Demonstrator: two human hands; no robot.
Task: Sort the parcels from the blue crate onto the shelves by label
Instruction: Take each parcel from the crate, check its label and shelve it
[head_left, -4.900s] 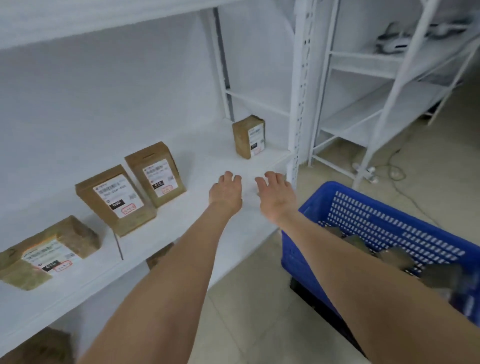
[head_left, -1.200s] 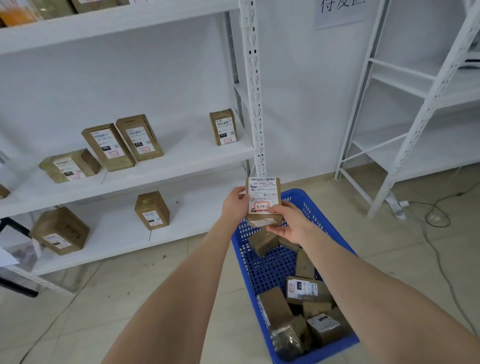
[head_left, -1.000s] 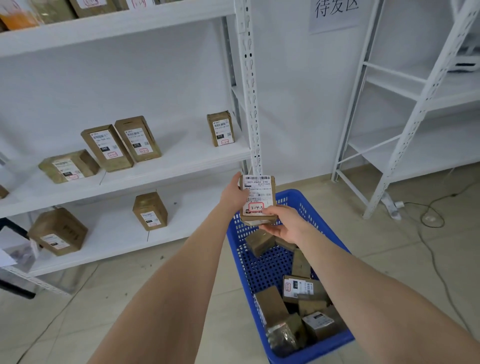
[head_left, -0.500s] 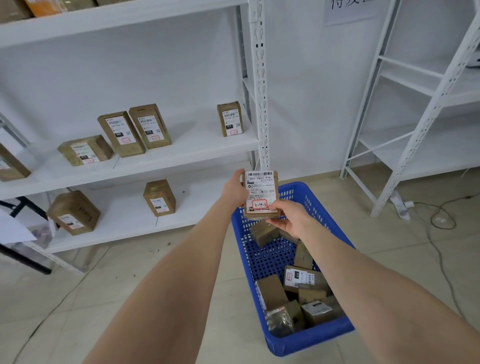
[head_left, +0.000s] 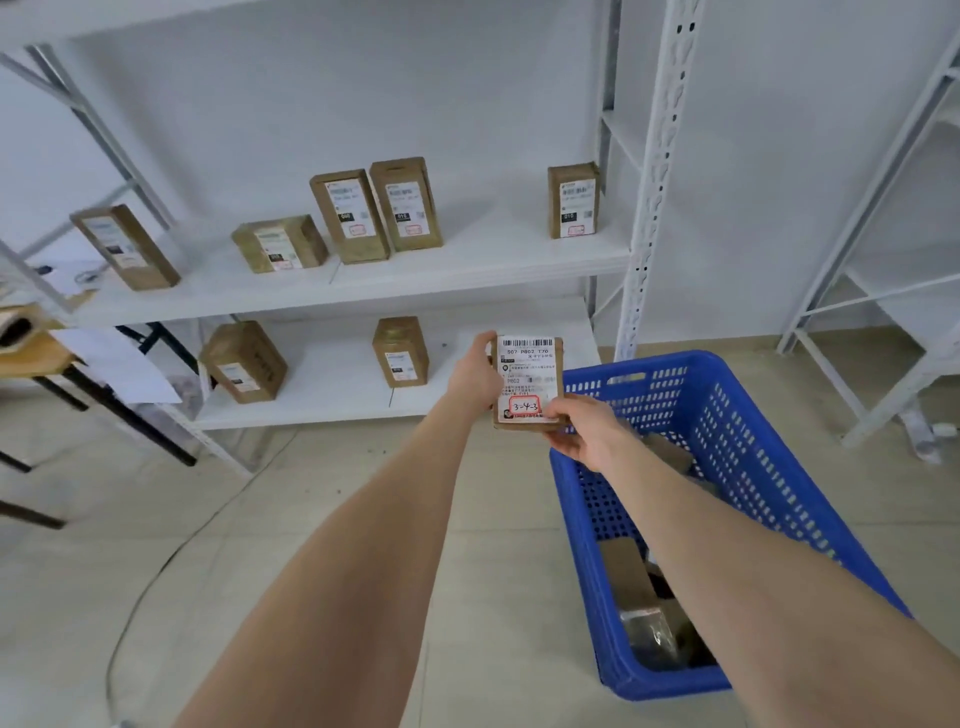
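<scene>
**Parcel "3-4-3" held up at the crate's far left corner**

Parcel (head_left: 527, 382) upright in both hands, label facing the camera. Handwritten "3-4-3" in a red box at the label's foot.

Left hand (head_left: 475, 371) wraps the parcel's left edge, with the thumb near the top corner and the fingers behind. Right hand (head_left: 582, 434) pinches the lower right corner, thumb on the label.

Parcel is above the far left corner of the blue crate (head_left: 753, 452), in front of the right end of the lower shelf (head_left: 332, 400). Crate stands on the floor, with loose parcels (head_left: 631, 577) inside.

Lower shelf carries two boxes (head_left: 400, 353), upper shelf (head_left: 467, 270) five, labels outward.
</scene>
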